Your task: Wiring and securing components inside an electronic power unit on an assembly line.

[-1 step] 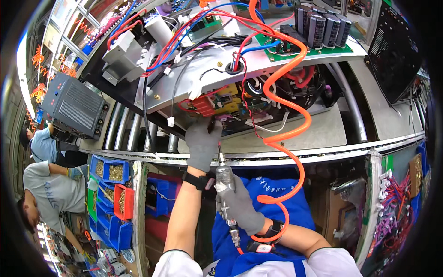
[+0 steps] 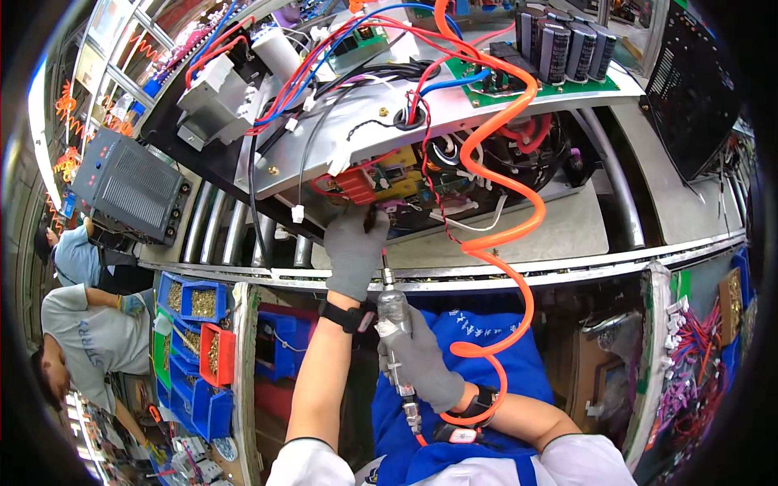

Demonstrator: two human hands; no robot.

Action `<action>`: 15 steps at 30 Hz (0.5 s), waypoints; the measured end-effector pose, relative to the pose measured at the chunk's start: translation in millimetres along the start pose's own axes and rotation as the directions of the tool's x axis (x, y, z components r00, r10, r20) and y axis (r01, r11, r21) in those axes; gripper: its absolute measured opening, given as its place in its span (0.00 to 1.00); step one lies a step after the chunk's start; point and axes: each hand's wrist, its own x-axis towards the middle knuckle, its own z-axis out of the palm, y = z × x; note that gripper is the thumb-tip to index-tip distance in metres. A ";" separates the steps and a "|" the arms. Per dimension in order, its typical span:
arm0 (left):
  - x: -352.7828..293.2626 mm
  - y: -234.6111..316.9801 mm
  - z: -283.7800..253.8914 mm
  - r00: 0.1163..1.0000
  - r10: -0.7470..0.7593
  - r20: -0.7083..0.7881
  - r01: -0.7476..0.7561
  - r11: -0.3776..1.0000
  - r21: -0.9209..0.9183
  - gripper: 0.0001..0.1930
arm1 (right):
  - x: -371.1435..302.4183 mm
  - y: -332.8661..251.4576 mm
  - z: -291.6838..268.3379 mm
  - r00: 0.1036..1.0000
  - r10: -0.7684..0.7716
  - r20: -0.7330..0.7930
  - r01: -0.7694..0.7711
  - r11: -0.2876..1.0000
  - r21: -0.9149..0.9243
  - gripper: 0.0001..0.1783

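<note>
My left hand [image 2: 355,253], in a grey glove, reaches to the lower front edge of an open electronics chassis [image 2: 462,139]. Its fingers are bent together by a small dark spot, and what they hold, if anything, is hidden. Close by inside the chassis are a red finned block [image 2: 355,186] and yellow-wrapped parts [image 2: 397,180]. My right hand [image 2: 429,360], also gloved, is wrapped around a pneumatic screwdriver [image 2: 395,317] held in front of my blue apron. The driver's bit points up, just below and right of my left hand, apart from the chassis.
An orange coiled air hose [image 2: 527,215] hangs across the front. The chassis rests over a roller conveyor [image 2: 212,227]. Blue bins [image 2: 203,301] and a red bin [image 2: 217,355] hold small hardware at left. A grey boxed unit [image 2: 126,182] and a co-worker [image 2: 89,336] are farther left.
</note>
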 end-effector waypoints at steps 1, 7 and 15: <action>0.9 -1.0 0.9 1.000 0.011 0.019 -0.012 0.999 0.038 0.09 | 0.3 0.5 0.0 1.000 -0.003 -0.011 0.003 1.000 0.006 0.24; 1.4 4.0 0.0 0.999 0.034 0.015 -0.035 0.995 0.093 0.09 | 5.5 10.5 -6.1 1.000 -0.017 -0.002 0.017 0.999 -0.037 0.26; 0.2 -0.4 0.0 1.000 0.003 0.021 -0.004 0.997 0.074 0.09 | 6.7 13.6 -5.3 0.999 -0.022 0.026 0.022 1.000 -0.003 0.25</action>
